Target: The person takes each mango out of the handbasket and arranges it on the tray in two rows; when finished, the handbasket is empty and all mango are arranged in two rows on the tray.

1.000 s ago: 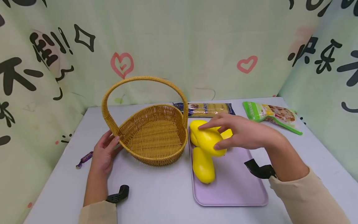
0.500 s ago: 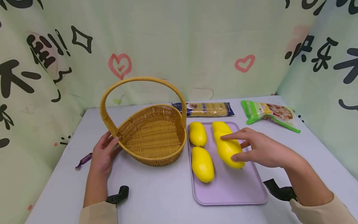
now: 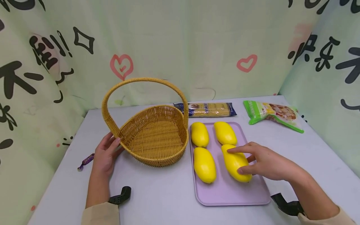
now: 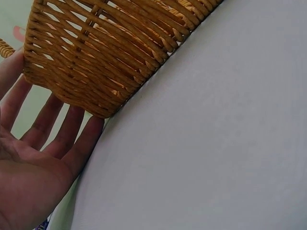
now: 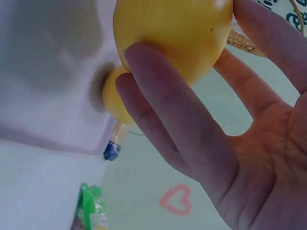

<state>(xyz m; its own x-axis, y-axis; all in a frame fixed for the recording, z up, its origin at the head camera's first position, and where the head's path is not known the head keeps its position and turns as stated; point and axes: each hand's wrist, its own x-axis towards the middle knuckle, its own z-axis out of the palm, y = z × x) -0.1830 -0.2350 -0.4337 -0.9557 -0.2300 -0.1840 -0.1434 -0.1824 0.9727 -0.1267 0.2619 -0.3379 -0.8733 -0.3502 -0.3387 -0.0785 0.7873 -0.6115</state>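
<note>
A yellow mango point(image 3: 235, 163) is pinched between the thumb and fingers of my right hand point(image 3: 262, 162), low over the near right part of the lilac tray point(image 3: 225, 197). In the right wrist view the fingers point(image 5: 177, 96) lie along the mango's side. Three more mangoes sit on the tray: one far left point(image 3: 199, 134), one far right point(image 3: 225, 133) and one near left point(image 3: 204, 165). My left hand point(image 3: 106, 154) rests against the left end of the wicker basket point(image 3: 157, 137), its fingers point(image 4: 45, 120) spread and fairly straight at the weave.
Behind the tray lies a long packet of noodles point(image 3: 209, 110). A green food bag point(image 3: 272, 115) is at the back right. A small purple wrapped candy point(image 3: 86, 161) lies left of my left hand. The basket's tall handle point(image 3: 144, 80) arches upward.
My right hand has carried its mango right and toward me, from over the far left mangoes to the near right of the tray. My left hand stays at the basket.
</note>
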